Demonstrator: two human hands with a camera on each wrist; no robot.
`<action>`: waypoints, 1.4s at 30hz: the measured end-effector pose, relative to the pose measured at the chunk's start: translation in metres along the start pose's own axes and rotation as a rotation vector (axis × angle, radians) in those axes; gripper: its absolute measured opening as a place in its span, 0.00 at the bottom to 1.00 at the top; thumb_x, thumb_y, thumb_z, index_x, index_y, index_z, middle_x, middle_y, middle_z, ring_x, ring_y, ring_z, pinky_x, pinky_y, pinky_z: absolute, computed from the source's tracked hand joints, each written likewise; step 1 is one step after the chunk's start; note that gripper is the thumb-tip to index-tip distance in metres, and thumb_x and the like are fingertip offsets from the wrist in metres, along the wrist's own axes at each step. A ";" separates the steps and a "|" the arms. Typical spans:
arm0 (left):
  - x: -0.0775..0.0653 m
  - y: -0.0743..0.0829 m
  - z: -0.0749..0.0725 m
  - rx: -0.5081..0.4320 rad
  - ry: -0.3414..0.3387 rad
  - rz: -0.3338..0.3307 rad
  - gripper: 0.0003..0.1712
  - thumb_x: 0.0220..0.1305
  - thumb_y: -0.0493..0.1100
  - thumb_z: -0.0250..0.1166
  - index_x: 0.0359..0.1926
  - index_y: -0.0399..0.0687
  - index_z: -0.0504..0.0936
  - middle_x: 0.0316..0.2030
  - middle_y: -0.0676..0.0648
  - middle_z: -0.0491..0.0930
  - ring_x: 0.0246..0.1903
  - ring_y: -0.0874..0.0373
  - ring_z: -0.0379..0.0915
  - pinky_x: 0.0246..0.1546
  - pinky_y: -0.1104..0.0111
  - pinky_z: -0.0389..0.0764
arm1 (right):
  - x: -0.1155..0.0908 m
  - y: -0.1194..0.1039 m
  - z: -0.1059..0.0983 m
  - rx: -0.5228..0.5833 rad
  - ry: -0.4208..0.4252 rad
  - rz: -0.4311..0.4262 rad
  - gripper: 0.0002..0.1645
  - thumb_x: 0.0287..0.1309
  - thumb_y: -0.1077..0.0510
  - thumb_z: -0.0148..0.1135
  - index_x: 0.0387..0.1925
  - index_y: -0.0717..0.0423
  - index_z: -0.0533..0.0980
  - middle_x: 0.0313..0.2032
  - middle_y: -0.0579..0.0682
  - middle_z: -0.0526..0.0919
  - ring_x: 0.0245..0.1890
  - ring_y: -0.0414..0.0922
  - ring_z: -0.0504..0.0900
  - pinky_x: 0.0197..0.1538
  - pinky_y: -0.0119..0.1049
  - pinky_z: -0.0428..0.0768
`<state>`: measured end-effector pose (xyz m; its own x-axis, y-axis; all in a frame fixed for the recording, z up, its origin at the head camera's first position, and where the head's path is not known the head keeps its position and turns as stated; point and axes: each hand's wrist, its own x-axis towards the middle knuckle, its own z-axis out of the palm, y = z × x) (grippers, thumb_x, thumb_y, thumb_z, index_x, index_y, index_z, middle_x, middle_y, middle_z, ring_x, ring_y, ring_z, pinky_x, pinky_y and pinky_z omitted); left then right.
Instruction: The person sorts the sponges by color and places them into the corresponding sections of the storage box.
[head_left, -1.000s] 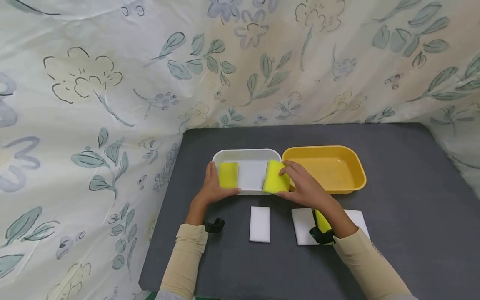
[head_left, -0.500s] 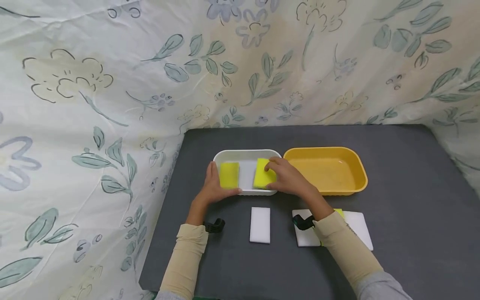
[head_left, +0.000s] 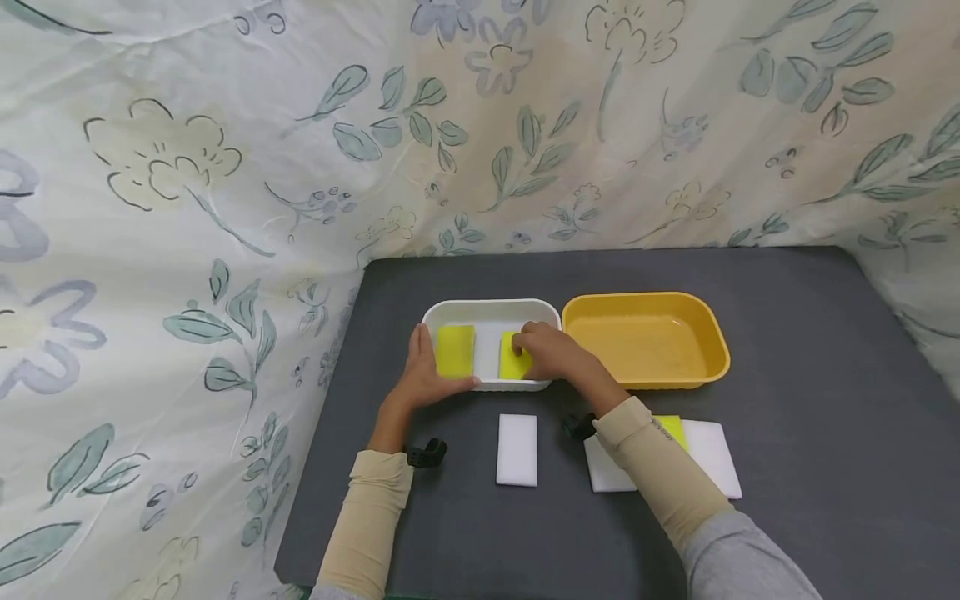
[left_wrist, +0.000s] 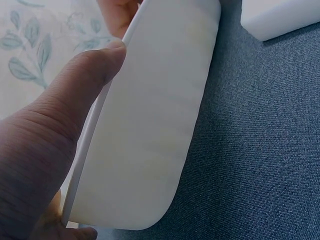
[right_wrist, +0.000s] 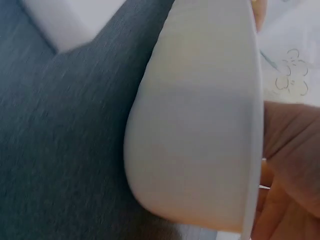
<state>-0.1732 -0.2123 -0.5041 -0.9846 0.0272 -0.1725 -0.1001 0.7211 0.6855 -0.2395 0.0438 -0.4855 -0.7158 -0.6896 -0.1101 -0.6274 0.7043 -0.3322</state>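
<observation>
A white plastic tray [head_left: 487,353] lies on the dark table, with one yellow sponge [head_left: 454,352] in its left part. My left hand [head_left: 422,379] holds the tray's front left corner; in the left wrist view its thumb [left_wrist: 95,62] lies on the rim. Inside the right part of the tray, my right hand [head_left: 553,353] grips a second yellow sponge [head_left: 511,358], its fingers bent over the sponge's right side. From the right wrist camera, the tray's wall [right_wrist: 195,130] hides that sponge and the fingertips.
Touching the white tray on its right is a yellow tray [head_left: 645,337]. A white sponge [head_left: 517,450] lies in front. Under my right forearm lie another white sponge [head_left: 609,468], a yellow sponge [head_left: 671,427] and a third white one [head_left: 712,458]. Floral cloth [head_left: 480,150] hangs behind.
My right hand has carried the yellow sponge left and down, from the white tray's right rim into the tray. The left hand has stayed at its corner.
</observation>
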 end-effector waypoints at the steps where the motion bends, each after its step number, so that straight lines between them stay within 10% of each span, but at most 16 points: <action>1: 0.000 0.000 0.000 -0.002 -0.002 -0.004 0.80 0.45 0.61 0.78 0.78 0.44 0.27 0.78 0.42 0.27 0.74 0.41 0.40 0.69 0.47 0.56 | 0.001 -0.001 0.000 0.001 -0.008 0.001 0.25 0.48 0.55 0.79 0.49 0.56 0.82 0.47 0.54 0.79 0.44 0.50 0.74 0.55 0.43 0.77; 28: 0.000 0.002 -0.001 -0.015 0.016 0.031 0.79 0.45 0.59 0.79 0.79 0.42 0.29 0.78 0.40 0.30 0.71 0.38 0.46 0.67 0.46 0.60 | 0.026 -0.020 0.015 0.113 0.015 -0.046 0.27 0.57 0.53 0.74 0.57 0.59 0.80 0.67 0.61 0.71 0.69 0.57 0.65 0.70 0.48 0.61; 42: -0.002 0.000 0.001 -0.006 0.026 0.033 0.79 0.45 0.60 0.78 0.78 0.40 0.29 0.78 0.39 0.30 0.74 0.39 0.41 0.69 0.46 0.56 | -0.095 -0.015 0.003 0.273 0.291 -0.096 0.23 0.63 0.50 0.69 0.56 0.57 0.81 0.67 0.59 0.71 0.70 0.57 0.65 0.65 0.56 0.68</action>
<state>-0.1712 -0.2119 -0.5048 -0.9907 0.0331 -0.1317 -0.0684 0.7159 0.6948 -0.1609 0.0980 -0.4728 -0.7393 -0.6459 0.1905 -0.6195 0.5414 -0.5685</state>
